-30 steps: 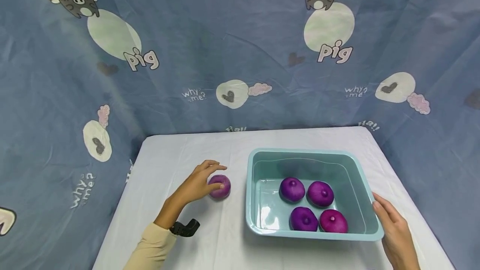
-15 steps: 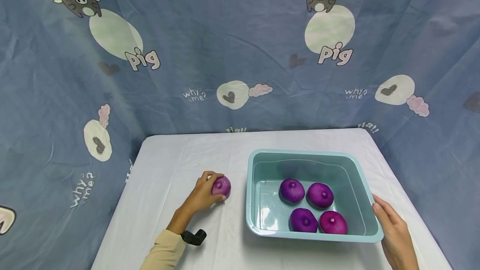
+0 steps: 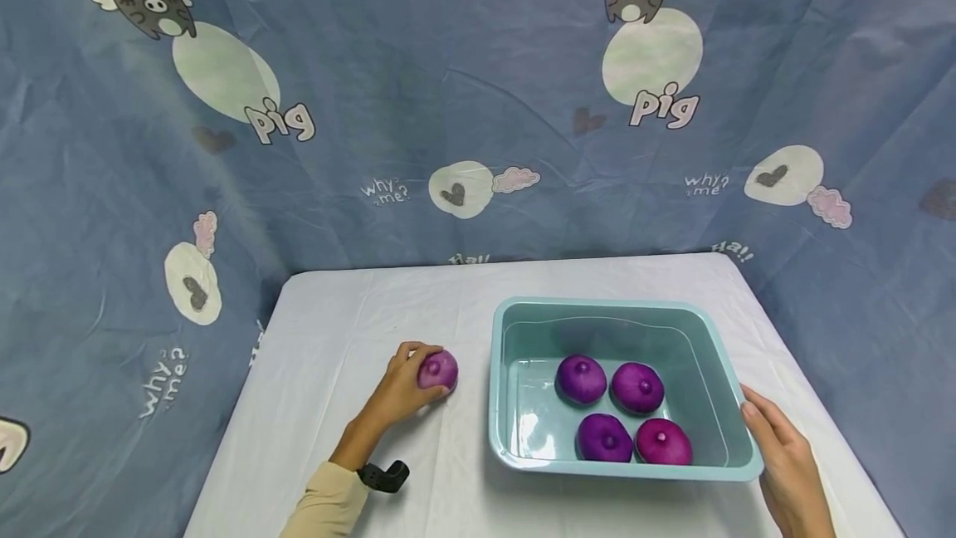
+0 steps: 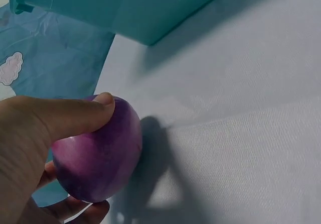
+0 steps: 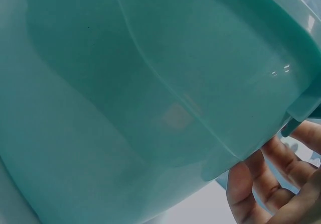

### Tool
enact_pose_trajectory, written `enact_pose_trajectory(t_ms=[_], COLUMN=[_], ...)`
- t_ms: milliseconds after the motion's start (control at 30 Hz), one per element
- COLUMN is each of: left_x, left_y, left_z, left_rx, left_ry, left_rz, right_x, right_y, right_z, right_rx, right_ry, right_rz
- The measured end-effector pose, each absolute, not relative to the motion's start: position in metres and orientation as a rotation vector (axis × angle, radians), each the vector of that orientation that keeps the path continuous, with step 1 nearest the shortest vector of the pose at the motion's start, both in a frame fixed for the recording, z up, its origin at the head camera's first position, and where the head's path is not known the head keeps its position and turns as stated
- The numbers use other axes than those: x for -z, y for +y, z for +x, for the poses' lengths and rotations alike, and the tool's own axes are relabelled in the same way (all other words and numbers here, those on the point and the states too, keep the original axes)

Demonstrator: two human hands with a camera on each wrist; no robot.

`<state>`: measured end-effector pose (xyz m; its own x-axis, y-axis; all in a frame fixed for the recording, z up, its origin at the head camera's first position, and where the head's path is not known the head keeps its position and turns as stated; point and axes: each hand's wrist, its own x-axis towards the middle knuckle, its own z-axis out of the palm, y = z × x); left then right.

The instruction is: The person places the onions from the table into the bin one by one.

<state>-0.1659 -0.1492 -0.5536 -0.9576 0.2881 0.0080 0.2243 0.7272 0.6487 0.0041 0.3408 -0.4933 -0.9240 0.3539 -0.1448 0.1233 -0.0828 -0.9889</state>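
Note:
My left hand [image 3: 403,384] grips a round purple onion [image 3: 438,371] at the left part of the white table. In the left wrist view the thumb lies over the onion [image 4: 103,153] and other fingers curl beneath it. Right of it stands a teal plastic basin [image 3: 605,300], holding several purple onions with small nubs on top. My right hand [image 3: 787,463] holds the basin's right rim, thumb near the edge. In the right wrist view its fingers [image 5: 241,184] bend at the basin wall [image 5: 125,108]; part of that grip is hidden.
White cloth covers the table [image 3: 373,297]. A blue printed curtain [image 3: 478,90] hangs behind and at the sides. A black device [image 3: 384,477] sits on the left wrist. The basin's left wall stands a short way right of the held onion.
My left hand has come down and closed its fingers around the onion, which has barely shifted. The basin and right hand stay in place.

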Motion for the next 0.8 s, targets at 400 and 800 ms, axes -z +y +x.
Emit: enact_pose_trajectory(t_ms=[400, 800], left_x=[0.534, 0.505], left_y=[-0.163, -0.166], left_z=[-0.164, -0.168], left_rx=[-1.132, -1.139], left_ry=[2.792, 2.761], left_rz=[0.503, 0.598], right_x=[0.493, 0.494], right_y=[0.340, 0.340], right_z=[0.003, 0.003], right_rx=[-2.124, -2.109], right_ry=[-2.015, -2.048], right_rz=[-0.546, -0.590])
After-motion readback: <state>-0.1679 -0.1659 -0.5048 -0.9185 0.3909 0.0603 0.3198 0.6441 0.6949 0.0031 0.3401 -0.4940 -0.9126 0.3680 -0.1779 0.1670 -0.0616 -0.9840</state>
